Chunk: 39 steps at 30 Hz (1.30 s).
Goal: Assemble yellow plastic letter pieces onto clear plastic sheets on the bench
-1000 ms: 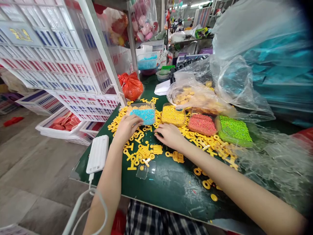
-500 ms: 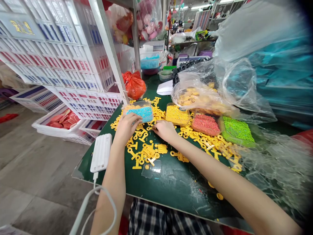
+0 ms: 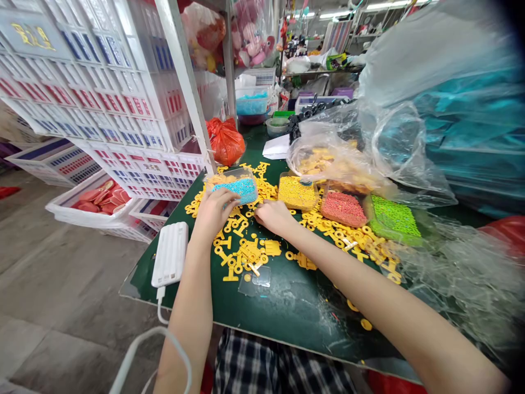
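My left hand [image 3: 214, 210] rests on the green table [image 3: 283, 306] with its fingers curled against the near edge of a clear tray of blue beads [image 3: 237, 189]. My right hand [image 3: 274, 216] lies just right of it, fingers bent down into the pile of yellow plastic parts [image 3: 246, 249]. What either hand grips is hidden. Further right stand trays of yellow beads [image 3: 296, 192], red beads [image 3: 342, 209] and green beads [image 3: 392, 219]. A small clear lid [image 3: 257, 280] lies near the parts.
A white power bank [image 3: 170, 261] with a cable lies at the table's left edge. White crates [image 3: 102, 98] are stacked at the left. A red bag [image 3: 225, 141], clear plastic bags [image 3: 369, 153] and a teal bundle [image 3: 463, 115] crowd the back and right.
My right hand has slid a little left and forward, toward the blue bead tray. The left hand stays at that tray. The view has shifted slightly.
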Each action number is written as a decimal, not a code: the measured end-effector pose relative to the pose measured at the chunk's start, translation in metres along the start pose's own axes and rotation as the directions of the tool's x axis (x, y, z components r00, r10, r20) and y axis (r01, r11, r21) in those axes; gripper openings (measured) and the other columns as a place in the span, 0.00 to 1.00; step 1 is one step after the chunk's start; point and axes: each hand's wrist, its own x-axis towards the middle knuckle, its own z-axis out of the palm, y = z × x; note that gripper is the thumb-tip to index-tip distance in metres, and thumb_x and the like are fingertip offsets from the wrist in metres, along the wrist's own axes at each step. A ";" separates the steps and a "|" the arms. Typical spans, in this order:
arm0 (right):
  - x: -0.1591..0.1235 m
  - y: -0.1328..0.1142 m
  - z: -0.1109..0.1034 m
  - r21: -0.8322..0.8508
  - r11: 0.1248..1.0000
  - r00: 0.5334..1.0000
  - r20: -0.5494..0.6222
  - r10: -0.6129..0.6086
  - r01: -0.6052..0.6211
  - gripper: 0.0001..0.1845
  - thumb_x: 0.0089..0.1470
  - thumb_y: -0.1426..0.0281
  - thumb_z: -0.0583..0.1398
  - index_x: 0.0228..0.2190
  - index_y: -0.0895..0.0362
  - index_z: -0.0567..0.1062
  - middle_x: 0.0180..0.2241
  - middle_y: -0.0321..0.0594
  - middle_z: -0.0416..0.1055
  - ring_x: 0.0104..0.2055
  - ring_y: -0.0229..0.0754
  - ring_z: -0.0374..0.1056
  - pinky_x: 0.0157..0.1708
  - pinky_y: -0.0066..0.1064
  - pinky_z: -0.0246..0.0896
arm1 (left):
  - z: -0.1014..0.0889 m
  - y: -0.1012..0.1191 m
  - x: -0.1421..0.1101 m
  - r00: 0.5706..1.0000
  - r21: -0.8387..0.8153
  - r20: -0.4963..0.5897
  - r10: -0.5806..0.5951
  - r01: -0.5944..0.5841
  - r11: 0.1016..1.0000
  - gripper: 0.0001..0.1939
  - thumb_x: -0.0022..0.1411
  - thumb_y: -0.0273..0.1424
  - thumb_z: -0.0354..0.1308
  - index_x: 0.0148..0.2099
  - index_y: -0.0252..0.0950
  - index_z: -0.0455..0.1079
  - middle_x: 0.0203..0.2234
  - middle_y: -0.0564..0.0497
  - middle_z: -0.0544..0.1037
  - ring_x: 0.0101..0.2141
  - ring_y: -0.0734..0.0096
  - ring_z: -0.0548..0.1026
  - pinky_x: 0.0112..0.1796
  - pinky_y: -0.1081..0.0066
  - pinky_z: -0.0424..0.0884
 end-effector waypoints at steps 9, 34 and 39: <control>-0.014 0.002 -0.010 0.052 0.997 0.996 -0.074 0.052 -0.048 0.10 0.57 0.75 0.55 0.33 0.59 0.77 0.36 0.47 0.77 0.38 0.45 0.69 0.29 0.32 0.53 | 0.008 0.000 0.001 0.995 0.011 -0.009 0.100 -0.100 0.995 0.09 0.67 0.31 0.53 0.43 0.36 0.75 0.39 0.46 0.78 0.43 0.59 0.74 0.46 0.62 0.64; -0.065 0.045 -0.031 0.346 0.937 0.941 -0.297 0.161 -0.051 0.10 0.61 0.69 0.56 0.35 0.57 0.77 0.39 0.43 0.74 0.44 0.47 0.66 0.42 0.36 0.59 | 0.011 0.038 -0.002 0.880 -0.236 0.472 0.046 0.076 0.969 0.10 0.60 0.38 0.62 0.39 0.39 0.78 0.35 0.50 0.81 0.35 0.64 0.76 0.38 0.66 0.69; -0.133 0.078 -0.024 0.417 0.908 0.871 -0.429 0.239 -0.044 0.12 0.62 0.66 0.53 0.41 0.55 0.75 0.44 0.45 0.72 0.47 0.47 0.68 0.44 0.37 0.62 | 0.013 0.045 -0.001 0.954 -0.190 0.234 0.187 -0.144 0.971 0.12 0.65 0.40 0.57 0.41 0.38 0.76 0.39 0.48 0.79 0.41 0.61 0.74 0.44 0.62 0.66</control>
